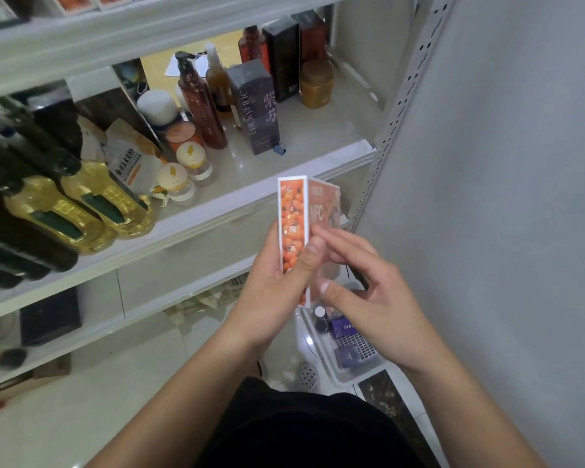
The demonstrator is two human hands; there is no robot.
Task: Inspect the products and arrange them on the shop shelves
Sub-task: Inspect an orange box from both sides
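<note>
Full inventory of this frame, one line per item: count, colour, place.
orange box: 1, orange with white edges, held upright before the middle shelf
yellow bottles: 2, yellow, shelf left
dark bottles: several, black, shelf far left
dark carton: 1, dark grey, shelf centre
pump bottle: 1, brown, left of carton
amber jar: 1, amber, shelf back right
small jars: 2, clear with cream lids, shelf front
binder clip: 1, blue, by carton's base
basket: 1, white, floor below the hands, holds purple boxes
left hand: 1, grips orange box
right hand: 1, fingers touch the box's side face
</note>
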